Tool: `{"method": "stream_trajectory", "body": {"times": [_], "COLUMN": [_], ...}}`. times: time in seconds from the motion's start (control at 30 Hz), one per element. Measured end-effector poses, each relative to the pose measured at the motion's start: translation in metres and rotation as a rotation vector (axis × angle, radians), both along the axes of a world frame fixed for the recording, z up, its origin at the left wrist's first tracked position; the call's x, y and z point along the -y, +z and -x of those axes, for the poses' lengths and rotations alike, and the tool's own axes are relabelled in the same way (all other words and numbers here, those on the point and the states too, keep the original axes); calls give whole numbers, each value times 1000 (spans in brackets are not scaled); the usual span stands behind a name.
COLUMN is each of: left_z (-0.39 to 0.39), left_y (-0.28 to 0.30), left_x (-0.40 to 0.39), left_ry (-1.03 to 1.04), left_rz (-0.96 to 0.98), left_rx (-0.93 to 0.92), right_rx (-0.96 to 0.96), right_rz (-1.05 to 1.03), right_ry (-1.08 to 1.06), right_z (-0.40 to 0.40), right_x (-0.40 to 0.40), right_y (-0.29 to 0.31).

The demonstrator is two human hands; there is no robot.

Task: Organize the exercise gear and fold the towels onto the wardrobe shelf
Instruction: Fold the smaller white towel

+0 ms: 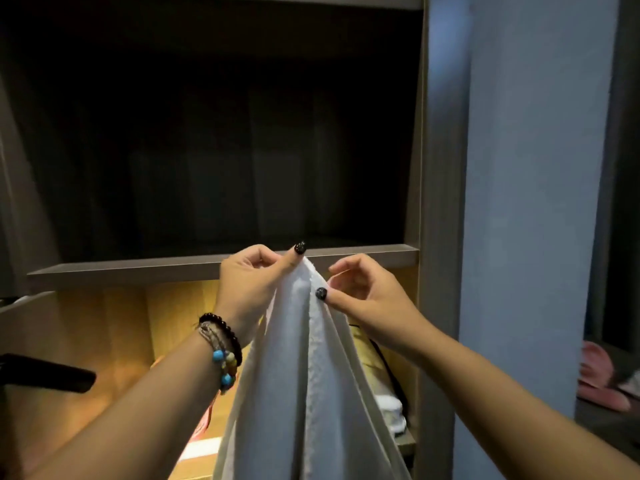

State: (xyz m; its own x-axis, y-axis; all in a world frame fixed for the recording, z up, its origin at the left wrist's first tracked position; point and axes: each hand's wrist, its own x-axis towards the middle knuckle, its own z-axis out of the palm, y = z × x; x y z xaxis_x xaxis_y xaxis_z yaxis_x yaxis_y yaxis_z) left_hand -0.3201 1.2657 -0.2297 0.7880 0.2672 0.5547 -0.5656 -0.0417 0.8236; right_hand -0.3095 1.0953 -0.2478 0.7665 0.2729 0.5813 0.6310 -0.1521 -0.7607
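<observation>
Below, towel (304,375) cut off.

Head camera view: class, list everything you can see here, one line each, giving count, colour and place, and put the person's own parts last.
towel: one, white, hanging at centre, pinched at its top edge by both hands
wardrobe shelf: one, grey-brown, across the middle
folded cloth: one, white, lit lower compartment, right
slippers: pink, number unclear, floor at far right
wall: one, blue, right of wardrobe
bracelets: several, black and blue beads, left wrist
left hand: one, pinches towel
right hand: one, pinches towel
</observation>
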Motion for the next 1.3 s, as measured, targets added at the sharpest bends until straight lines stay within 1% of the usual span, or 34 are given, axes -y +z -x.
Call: {"method": "stream_trajectory", "body": {"times": [0.1,0.2,0.37,0.43,0.53,0.57,0.63,0.7,0.8,0.9,0.97,1.1,1.2,1.3], "left_z": [11,18,32,45,66,73,86,103,130,151,165,181,184,182], "left_y": [-12,-22,-40,-61,-116,-138,-176,-200,-223,-241,-251,-268,-277,-284], "left_x": [1,0,8,13,15,14,13,15,21,25,33,44,48,53], "left_ry": [-8,17,17,78,250,286,320,343,380,372,351,282,257,249], "left_rz": [85,73,47,0,-69,-56,32,76,65,37,15,90,-47,-176], "left_rx": [-10,-19,-3,44,107,96,67,37,-16,-70,-98,-129,-146,-129], "right_rx": [-8,-22,38,39,-12,-28,-48,-78,-175,-237,-234,-129,-108,-150], "right_rz": [13,78,115,78,-11,-23,-25,-34,-62,-40,-42,-48,-49,-46], "right_ry": [26,21,-128,-130,-90,-76,-52,-38,-13,27,40,-36,-48,-23], "right_z": [10,21,32,41,57,63,76,92,115,133,141,152,152,152], "right_x": [-7,-13,-19,-20,-22,-23,-26,-28,-26,-19,-12,7,20,30], "right_y": [-7,-18,-31,-42,-65,-74,-92,-110,-140,-160,-172,-194,-202,-207]}}
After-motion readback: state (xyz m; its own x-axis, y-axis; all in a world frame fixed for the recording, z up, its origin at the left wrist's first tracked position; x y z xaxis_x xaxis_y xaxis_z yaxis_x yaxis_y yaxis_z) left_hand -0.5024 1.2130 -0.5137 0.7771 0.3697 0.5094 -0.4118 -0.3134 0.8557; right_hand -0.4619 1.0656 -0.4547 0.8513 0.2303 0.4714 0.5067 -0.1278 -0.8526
